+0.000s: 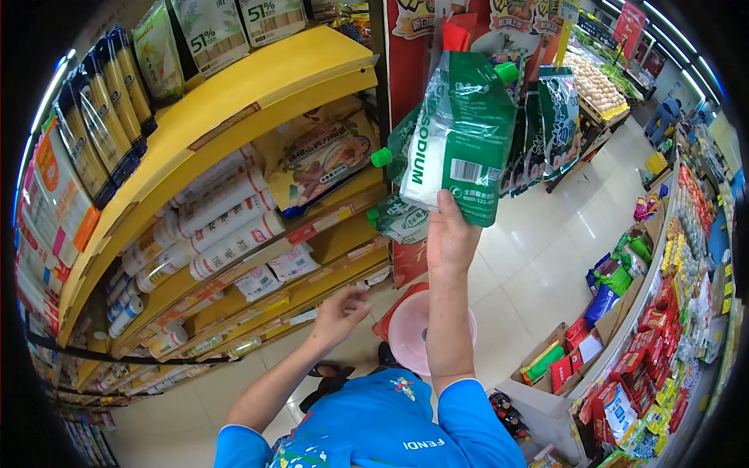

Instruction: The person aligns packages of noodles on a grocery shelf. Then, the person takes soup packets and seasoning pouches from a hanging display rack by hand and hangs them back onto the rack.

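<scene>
My right hand [455,242] grips a green-and-white spouted pouch [460,140] by its lower edge, thumb on the front. The pouch is raised upright, with "SODIUM" lettering, a barcode and a green screw cap at its upper right. Similar pouches [399,221] with green caps hang just behind and left of it, partly covered. Lower down, my left hand [341,316] hovers in front of the lower shelves, fingers loosely bent and apart, holding nothing. Below my right forearm is a pink round tub or stool [409,335], partly hidden by the arm.
Yellow shelving [312,66] curves along the left, with noodle packs, white rolled packages [238,246] and a large yellow food bag [324,152]. Dark green packets [558,117] hang at the right. Packaged goods [640,351] line the right side. A person [665,113] bends far down the aisle.
</scene>
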A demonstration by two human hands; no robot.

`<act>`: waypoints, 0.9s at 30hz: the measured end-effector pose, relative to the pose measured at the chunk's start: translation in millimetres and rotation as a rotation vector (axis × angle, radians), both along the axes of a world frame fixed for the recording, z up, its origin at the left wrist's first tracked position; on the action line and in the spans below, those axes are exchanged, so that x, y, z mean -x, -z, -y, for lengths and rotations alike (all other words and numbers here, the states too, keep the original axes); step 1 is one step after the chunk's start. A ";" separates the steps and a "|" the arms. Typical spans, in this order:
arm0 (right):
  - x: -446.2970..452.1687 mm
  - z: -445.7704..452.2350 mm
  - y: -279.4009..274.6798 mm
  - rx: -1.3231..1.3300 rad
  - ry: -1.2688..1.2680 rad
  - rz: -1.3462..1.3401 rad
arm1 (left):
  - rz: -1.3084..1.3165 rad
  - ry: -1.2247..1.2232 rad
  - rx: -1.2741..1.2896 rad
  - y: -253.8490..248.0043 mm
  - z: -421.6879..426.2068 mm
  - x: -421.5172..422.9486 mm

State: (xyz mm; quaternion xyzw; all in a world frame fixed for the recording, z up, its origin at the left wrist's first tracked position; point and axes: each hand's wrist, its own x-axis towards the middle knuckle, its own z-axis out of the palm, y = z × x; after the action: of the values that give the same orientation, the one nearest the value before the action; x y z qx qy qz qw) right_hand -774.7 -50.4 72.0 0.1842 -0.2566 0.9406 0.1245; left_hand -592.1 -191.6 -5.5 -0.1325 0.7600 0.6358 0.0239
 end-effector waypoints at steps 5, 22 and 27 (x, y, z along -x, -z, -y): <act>-4.7 -2.9 -6.9 0.006 -0.040 0.070 | 0.323 -0.242 -0.071 73.9 41.2 -74.1; -5.0 -1.1 -13.4 0.092 -0.115 0.242 | 0.977 -0.997 -0.227 264.7 126.2 -347.0; -6.6 -3.2 -15.5 0.069 -0.114 0.228 | 0.977 -1.008 -0.264 259.1 123.2 -348.8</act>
State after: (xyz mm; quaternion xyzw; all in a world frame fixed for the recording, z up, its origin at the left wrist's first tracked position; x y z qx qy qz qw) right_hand -768.1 -47.2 87.5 0.0861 -0.2257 0.9692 0.0473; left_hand -243.2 -314.8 -264.6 -0.7332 0.4255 0.5243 0.0807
